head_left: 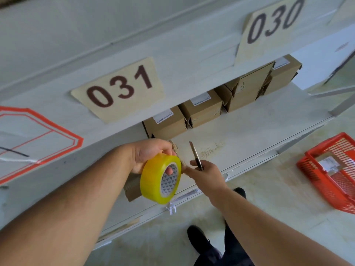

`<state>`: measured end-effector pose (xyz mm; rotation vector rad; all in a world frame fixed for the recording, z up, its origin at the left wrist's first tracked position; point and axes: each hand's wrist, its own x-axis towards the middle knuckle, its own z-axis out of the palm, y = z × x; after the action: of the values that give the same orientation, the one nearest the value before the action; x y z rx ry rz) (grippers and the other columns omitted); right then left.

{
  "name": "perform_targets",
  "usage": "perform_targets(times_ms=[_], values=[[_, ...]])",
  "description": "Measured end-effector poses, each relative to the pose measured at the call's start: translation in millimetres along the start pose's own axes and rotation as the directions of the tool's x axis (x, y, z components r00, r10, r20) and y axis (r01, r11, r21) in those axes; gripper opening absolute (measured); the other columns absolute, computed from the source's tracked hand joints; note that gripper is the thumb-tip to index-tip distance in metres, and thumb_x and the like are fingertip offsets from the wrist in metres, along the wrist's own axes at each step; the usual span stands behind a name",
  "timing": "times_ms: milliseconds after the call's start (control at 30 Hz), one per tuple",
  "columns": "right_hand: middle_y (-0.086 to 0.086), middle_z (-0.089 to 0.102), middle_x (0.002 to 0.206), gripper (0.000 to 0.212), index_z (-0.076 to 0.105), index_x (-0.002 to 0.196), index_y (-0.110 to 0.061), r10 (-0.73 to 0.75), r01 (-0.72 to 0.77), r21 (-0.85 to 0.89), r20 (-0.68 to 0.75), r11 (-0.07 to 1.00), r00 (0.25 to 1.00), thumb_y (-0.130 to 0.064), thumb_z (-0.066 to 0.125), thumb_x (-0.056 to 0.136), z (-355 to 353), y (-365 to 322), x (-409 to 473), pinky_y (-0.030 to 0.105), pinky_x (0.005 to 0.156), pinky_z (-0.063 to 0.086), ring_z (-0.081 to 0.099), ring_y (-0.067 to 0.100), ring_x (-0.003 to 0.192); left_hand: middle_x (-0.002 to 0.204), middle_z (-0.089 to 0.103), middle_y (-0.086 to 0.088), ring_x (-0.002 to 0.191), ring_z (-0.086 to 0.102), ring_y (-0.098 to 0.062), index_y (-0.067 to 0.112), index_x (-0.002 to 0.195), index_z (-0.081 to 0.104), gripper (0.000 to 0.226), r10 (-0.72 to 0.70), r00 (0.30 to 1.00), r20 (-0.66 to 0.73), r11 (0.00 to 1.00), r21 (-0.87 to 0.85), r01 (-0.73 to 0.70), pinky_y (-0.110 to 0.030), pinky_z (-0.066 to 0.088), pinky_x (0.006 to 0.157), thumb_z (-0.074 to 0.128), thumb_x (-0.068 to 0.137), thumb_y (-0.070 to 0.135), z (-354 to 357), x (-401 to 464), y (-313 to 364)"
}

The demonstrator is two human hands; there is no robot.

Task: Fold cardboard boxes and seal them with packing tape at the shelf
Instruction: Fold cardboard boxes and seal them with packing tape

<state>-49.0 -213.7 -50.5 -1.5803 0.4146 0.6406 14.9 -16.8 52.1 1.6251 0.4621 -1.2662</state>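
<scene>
My left hand [148, 154] grips a yellow roll of packing tape [153, 179] over the white shelf [249, 127], one finger through its core. Just right of the roll, my right hand [206, 173] holds a utility knife [195, 154] with its blade pointing away from me. A cardboard box [132, 189] lies under the roll, mostly hidden by it and my left hand. A clear strip of tape seems to run from the roll toward my right hand.
Several sealed cardboard boxes [203, 108] with white labels stand in a row at the back of the shelf. Number cards 031 [119, 87] and 030 [274, 22] hang on the shelf above. A red plastic basket [332, 169] sits on the floor at right. My shoes [199, 240] are below.
</scene>
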Motion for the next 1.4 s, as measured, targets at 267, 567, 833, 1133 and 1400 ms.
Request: perform_targets(times_ms=[267, 567, 833, 1133, 1400], values=[[-0.011, 0.06, 0.08, 0.066, 0.065, 0.119, -0.024, -0.084, 0.122, -0.214, 0.179, 0.969, 0.98, -0.064, 0.085, 0.071, 18.4, 9.5, 38.7, 0.028, 0.067, 0.046, 0.058, 0.008, 0.073, 0.08, 0.066, -0.02, 0.071, 0.065, -0.027, 0.014, 0.106, 0.064, 0.022, -0.049, 0.987, -0.152, 0.998, 0.021, 0.053, -0.042, 0.056, 0.082, 0.056, 0.089, 0.024, -16.1, -4.7, -3.5], [-0.007, 0.068, 0.08, 0.033, 0.066, 0.109, -0.024, -0.013, 0.016, -0.02, 0.133, 1.0, 0.991, -0.049, 0.076, 0.089, 46.2, 13.5, 31.7, 0.024, 0.063, 0.041, 0.062, 0.009, 0.074, 0.074, 0.067, -0.019, 0.057, 0.064, -0.023, 0.0, 0.09, 0.066, 0.027, -0.149, 0.942, -0.299, 0.989, -0.034, 0.146, -0.032, 0.059, 0.065, 0.054, 0.091, 0.024, -31.3, -5.0, 3.5], [0.001, 0.076, 0.074, 0.022, 0.077, 0.079, -0.019, -0.109, 0.109, 0.065, -0.009, 0.992, 0.994, -0.031, 0.068, 0.094, 75.6, 12.6, 12.1, 0.036, 0.072, 0.056, 0.072, 0.022, 0.078, 0.065, 0.062, -0.016, 0.049, 0.059, -0.02, 0.001, 0.08, 0.064, 0.028, -0.193, 0.925, -0.327, 0.98, -0.018, 0.198, -0.027, 0.056, 0.055, 0.051, 0.094, 0.021, -31.8, -18.0, -0.4], [0.011, 0.062, 0.064, 0.026, 0.07, 0.075, -0.006, -0.106, 0.098, -0.069, -0.126, 0.993, 0.986, -0.027, 0.067, 0.09, 15.5, 20.3, -2.2, 0.028, 0.054, 0.037, 0.044, 0.011, 0.053, 0.073, 0.065, -0.017, 0.058, 0.064, -0.019, 0.007, 0.084, 0.065, 0.025, -0.149, 0.971, -0.185, 0.987, 0.039, 0.158, -0.029, 0.057, 0.065, 0.054, 0.096, 0.026, 4.6, -5.5, -3.1], [-0.006, 0.07, 0.076, 0.015, 0.066, 0.092, -0.026, -0.082, 0.054, -0.322, -0.072, 0.945, 0.994, -0.041, 0.063, 0.09, 15.4, 7.5, 2.7, 0.031, 0.063, 0.051, 0.062, 0.014, 0.064, 0.103, 0.072, -0.026, 0.08, 0.072, -0.031, 0.022, 0.093, 0.06, 0.008, -0.047, 0.966, -0.253, 0.979, 0.181, 0.095, -0.044, 0.061, 0.079, 0.067, 0.096, 0.021, 7.7, -15.3, -6.9]])
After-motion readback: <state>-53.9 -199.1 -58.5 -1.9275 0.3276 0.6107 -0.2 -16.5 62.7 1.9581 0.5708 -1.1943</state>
